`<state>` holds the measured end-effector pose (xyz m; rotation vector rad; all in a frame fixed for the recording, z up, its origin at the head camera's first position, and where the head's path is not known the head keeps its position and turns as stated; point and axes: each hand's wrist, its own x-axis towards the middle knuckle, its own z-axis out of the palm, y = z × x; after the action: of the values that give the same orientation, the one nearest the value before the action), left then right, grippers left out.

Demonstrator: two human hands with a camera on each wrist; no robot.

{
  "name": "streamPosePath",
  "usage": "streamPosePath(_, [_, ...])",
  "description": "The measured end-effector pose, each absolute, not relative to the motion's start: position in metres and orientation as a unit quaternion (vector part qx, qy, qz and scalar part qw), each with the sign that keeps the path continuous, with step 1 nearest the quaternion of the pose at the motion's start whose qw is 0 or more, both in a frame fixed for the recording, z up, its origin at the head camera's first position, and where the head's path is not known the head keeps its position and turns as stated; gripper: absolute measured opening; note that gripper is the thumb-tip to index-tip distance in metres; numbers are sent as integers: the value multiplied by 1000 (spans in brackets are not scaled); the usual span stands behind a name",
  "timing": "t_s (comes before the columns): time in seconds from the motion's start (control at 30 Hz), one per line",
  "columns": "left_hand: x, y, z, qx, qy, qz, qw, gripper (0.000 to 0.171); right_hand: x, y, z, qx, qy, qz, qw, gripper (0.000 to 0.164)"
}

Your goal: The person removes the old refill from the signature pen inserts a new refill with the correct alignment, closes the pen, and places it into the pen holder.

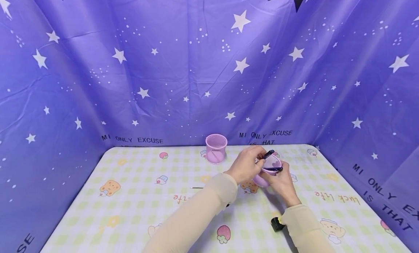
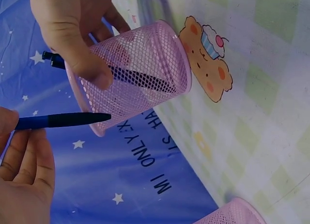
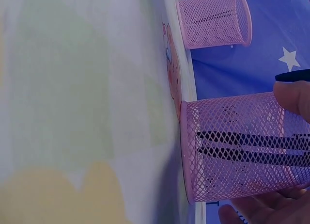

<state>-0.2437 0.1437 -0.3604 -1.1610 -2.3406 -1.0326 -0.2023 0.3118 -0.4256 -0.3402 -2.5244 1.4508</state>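
Note:
My left hand (image 1: 247,165) pinches a dark blue pen (image 2: 63,120) between thumb and fingers. The pen's dark end overlaps the rim of a pink mesh pen holder (image 2: 140,64); whether it is inside cannot be told. Gripping that holder is my right hand (image 1: 283,182), its thumb over the near side and its fingers round the other. Two dark pens (image 3: 252,139) show through the mesh, leaning inside the holder. Its base sits at the tablecloth, slightly tilted in the head view.
A second pink mesh pen holder (image 1: 216,151) stands at the table's back edge, with a thin dark line visible through its mesh. One thin rod (image 1: 197,188) lies by my left sleeve. Beside my right sleeve is a small black object (image 1: 277,224). A purple star curtain (image 1: 183,71) hangs behind.

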Motion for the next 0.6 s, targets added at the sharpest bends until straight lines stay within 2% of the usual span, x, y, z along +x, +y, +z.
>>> streamPosePath(0.6, [-239,150,-360,-443,-805,-332,215,19,-200,311,-425,-101,-857,490,118,105])
